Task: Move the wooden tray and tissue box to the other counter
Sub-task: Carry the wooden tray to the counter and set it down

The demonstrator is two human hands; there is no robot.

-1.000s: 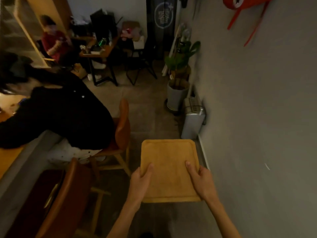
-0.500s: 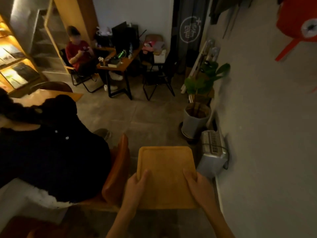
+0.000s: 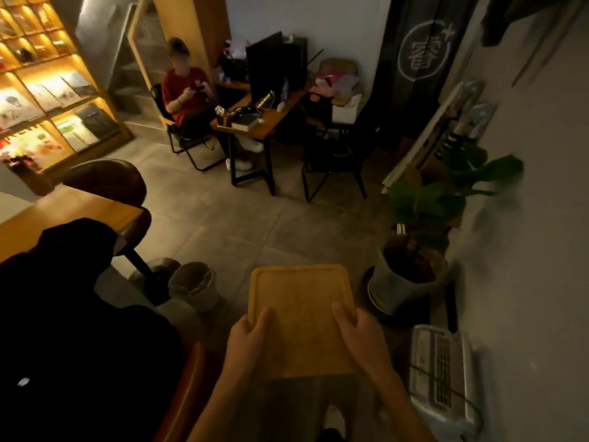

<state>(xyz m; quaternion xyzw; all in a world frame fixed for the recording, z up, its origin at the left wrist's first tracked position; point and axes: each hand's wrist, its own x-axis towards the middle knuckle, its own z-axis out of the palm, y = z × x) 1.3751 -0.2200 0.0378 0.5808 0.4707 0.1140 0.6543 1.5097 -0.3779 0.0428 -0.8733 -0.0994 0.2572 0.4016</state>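
I hold the tray (image 3: 301, 317) in front of me with both hands, above the floor (image 3: 242, 224). My left hand (image 3: 247, 341) is closed on the near left edge, with the thumb lying on top of the wood. My right hand (image 3: 360, 338) is closed on the near right edge in the same way, thumb on top. The tray is flat and nothing lies on it. Beyond my right hand, near the wall, a plant (image 3: 424, 202) stands in a grey pot (image 3: 395, 288). Just to the right of my right wrist a white heater (image 3: 441, 371) stands on the floor. To the left of my left hand there is a person in black (image 3: 73, 330), very near. Beyond my left hand two bins (image 3: 194, 285) stand on the floor.
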